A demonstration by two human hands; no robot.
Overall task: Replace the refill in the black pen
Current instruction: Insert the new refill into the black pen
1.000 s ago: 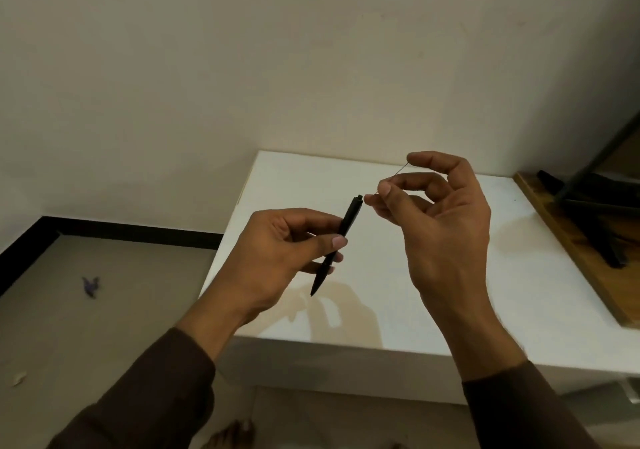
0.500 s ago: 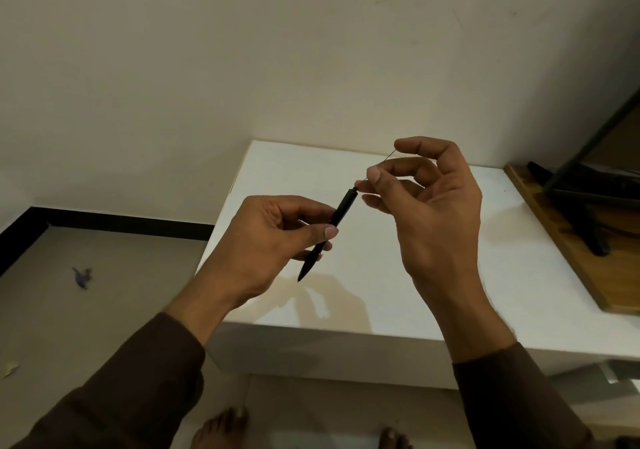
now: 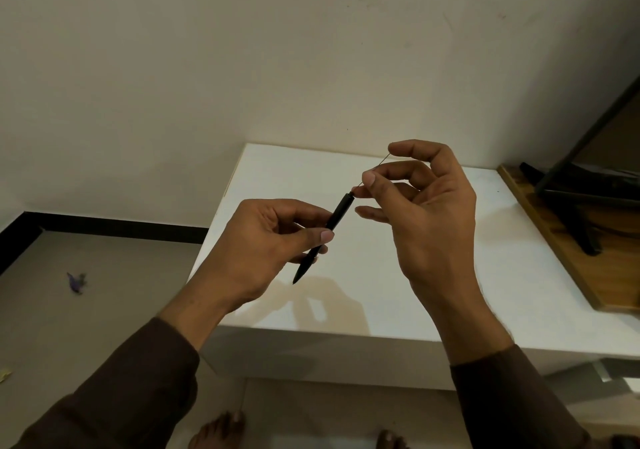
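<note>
Mid-frame, above white worktop (image 3: pixel 433 296): left hand (image 3: pixel 263 251) gripping black pen (image 3: pixel 325 237) barrel; right hand (image 3: pixel 426 206) pinching thin refill (image 3: pixel 382 163), feeding into open upper end. Next: keeping refill aligned, sliding gently.

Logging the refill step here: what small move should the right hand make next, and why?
Probably slide the thin refill further down into the black pen. The right hand pinches the refill at the barrel's open top end, with much of it showing above, and the left hand holds the barrel tilted in line with it.
</note>
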